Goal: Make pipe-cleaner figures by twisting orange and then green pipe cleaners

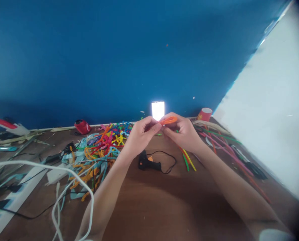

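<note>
An orange pipe cleaner, bent into a loop, is held up between my two hands above the table. My left hand pinches its left end with thumb and fingertips. From the other side, my right hand grips it, the fingers curled and partly hidden. Beneath the hands a black glue gun lies on the brown table, its cord curving to the right. Green and yellow pipe cleaners rest below my right wrist. A bright lamp shines just behind the fingertips.
On the left spreads a tangled heap of colourful pipe cleaners, with a white cable and a power strip nearer me. Long pink pipe cleaners and a red cup are at right. A blue wall closes the back.
</note>
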A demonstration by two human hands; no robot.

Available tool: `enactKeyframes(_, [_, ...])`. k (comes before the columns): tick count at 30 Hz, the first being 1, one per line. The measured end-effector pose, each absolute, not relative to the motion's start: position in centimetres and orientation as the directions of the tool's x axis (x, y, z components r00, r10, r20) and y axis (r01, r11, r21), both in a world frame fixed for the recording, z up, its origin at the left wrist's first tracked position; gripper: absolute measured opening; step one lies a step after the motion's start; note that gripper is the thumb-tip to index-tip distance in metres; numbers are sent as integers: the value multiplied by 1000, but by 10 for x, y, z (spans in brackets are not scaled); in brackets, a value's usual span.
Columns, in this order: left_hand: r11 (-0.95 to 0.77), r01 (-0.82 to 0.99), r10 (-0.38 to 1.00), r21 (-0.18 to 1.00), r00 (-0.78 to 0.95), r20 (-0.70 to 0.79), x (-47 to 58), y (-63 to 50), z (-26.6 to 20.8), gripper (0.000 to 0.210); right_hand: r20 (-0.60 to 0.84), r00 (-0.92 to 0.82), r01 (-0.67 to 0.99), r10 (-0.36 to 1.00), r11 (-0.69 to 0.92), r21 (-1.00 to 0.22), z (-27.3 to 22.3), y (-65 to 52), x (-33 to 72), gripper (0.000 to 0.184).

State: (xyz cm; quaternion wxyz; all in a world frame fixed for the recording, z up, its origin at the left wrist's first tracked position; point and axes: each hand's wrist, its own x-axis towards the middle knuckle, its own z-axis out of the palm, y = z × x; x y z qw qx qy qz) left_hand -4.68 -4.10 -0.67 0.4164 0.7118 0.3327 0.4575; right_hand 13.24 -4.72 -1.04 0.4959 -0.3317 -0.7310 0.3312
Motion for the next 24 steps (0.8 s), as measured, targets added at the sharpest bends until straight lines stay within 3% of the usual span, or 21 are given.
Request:
enactKeyframes(6, [-406, 10, 870, 914, 309, 383, -39, -46, -10, 31, 522, -348, 106, 779, 586, -803, -2, -52, 138, 18])
enactKeyframes(10, [-507, 165, 850, 846, 262, 458, -35, -49, -12, 31, 522, -305, 167, 797, 584, -794, -3, -52, 141, 13])
enactKeyframes(15, [-730, 390, 664, 561, 214, 716, -36, -48, -15, 13, 501, -232, 49, 834, 525, -850, -7, -50, 140, 8])
enactKeyframes(18, [-844, 459, 425, 277, 260, 867, -38, -42, -21, 29, 491, -215, -7, 844, 501, -865, -5, -54, 139, 8])
enactKeyframes(21, [-853, 522, 225, 17, 337, 914, -42, -38, -28, 35, 471, -218, -33, 855, 476, -879, -2, -59, 139, 7])
enactKeyframes(24, [-820, 572, 227, -18, 355, 907, -45, -40, -35, 37, 432, -219, -32, 875, 436, -899, 0, -63, 138, 9])
